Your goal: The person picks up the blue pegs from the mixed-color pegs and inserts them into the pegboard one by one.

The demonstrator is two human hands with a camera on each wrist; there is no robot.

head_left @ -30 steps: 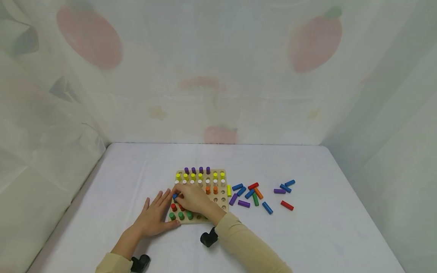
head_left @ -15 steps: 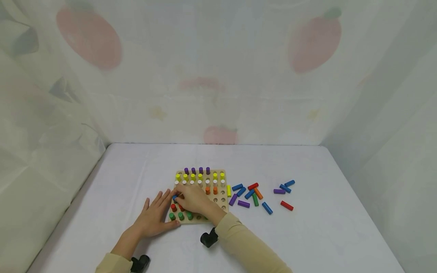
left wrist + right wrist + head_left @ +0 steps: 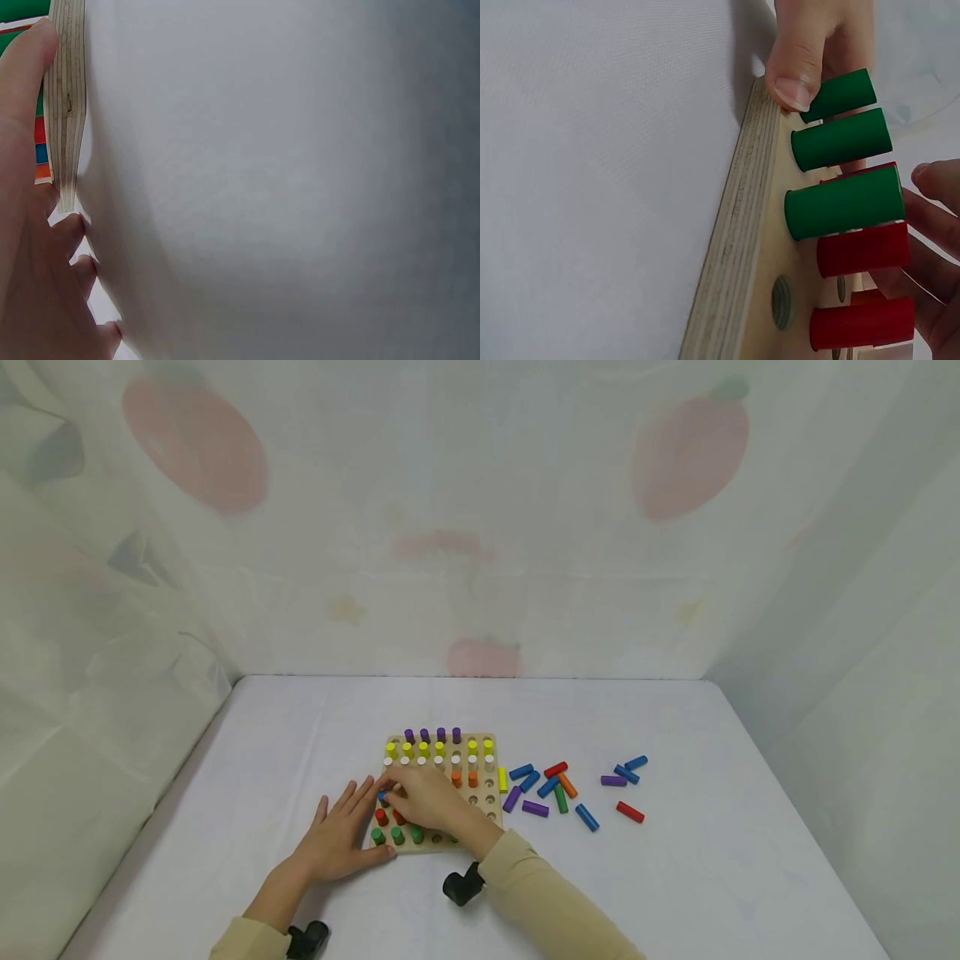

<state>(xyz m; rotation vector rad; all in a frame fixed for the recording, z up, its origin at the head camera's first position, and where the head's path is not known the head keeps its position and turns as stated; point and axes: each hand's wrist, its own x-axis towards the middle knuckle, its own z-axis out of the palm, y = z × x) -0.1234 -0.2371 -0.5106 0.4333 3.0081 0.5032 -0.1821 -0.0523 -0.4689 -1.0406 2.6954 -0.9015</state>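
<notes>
A wooden peg board (image 3: 495, 821) with rows of coloured pegs lies on the table. My left hand (image 3: 339, 842) rests along its left side with fingers spread and straight. The left thumb (image 3: 793, 91) touches the near left corner, beside a green peg (image 3: 840, 139). Over the board's left part, my right hand (image 3: 426, 795) pinches a blue peg (image 3: 383, 797) between thumb and index finger, at the left end of its row. A red peg (image 3: 381, 817) stands just in front of that spot. The right palm hides the middle of the board.
Loose pegs lie right of the board: a yellow peg (image 3: 503, 779) at its edge, a cluster with an orange peg (image 3: 567, 785) and a green peg (image 3: 561, 798), and farther right a red peg (image 3: 630, 812). White fabric walls surround the table (image 3: 712, 877).
Both hands stay almost still. The right wrist and forearm have shifted very slightly to the right, while the right fingertips remain on the blue peg.
</notes>
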